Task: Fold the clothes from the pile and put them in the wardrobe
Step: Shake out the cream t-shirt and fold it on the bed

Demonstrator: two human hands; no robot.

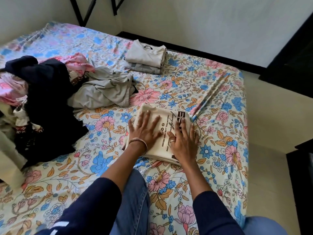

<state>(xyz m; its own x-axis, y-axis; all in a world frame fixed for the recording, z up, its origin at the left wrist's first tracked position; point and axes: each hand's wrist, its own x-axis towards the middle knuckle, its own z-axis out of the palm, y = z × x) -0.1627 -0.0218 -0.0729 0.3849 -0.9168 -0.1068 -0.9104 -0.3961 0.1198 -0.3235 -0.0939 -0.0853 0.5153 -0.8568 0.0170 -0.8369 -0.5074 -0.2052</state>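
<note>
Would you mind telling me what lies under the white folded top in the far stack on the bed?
Under the white folded top lies at least one more folded grey garment, showing only its edges. Its front is covered, and the floral bedsheet beneath the stack is hidden.

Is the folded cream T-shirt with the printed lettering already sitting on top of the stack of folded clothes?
No. The cream T-shirt lies on the bedsheet under both hands, well apart from the folded stack.

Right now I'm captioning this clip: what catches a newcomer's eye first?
Both hands, left hand and right hand, press flat on a folded cream printed shirt at the middle of the floral bedsheet. A dark unfolded pile sprawls left; a folded stack sits behind.
</note>
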